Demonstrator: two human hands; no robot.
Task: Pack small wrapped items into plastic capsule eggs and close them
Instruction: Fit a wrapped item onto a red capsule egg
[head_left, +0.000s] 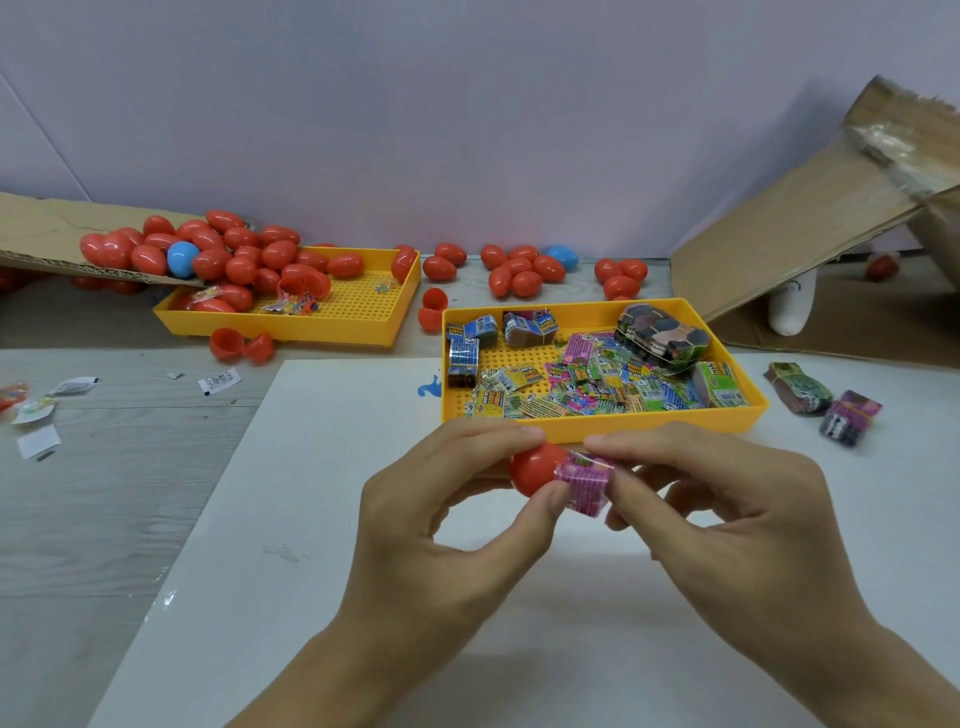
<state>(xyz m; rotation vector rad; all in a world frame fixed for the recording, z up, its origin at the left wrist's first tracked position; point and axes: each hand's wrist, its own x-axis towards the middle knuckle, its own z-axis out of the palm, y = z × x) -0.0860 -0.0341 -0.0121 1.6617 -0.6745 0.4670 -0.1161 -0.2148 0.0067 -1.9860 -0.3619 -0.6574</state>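
The left hand (441, 499) holds a red capsule half (535, 467) between thumb and fingers, its grip closed around it. The right hand (727, 499) pinches a small pink wrapped item (584, 483), which touches the capsule half at its open side. Both are above the white sheet (311, 519) on the bench, just in front of the yellow tray (649, 428) full of wrapped items. A second yellow tray (332, 325) with red eggs (234, 254) stands further back on the left.

Pink packet (583, 486) against red egg half (535, 467)
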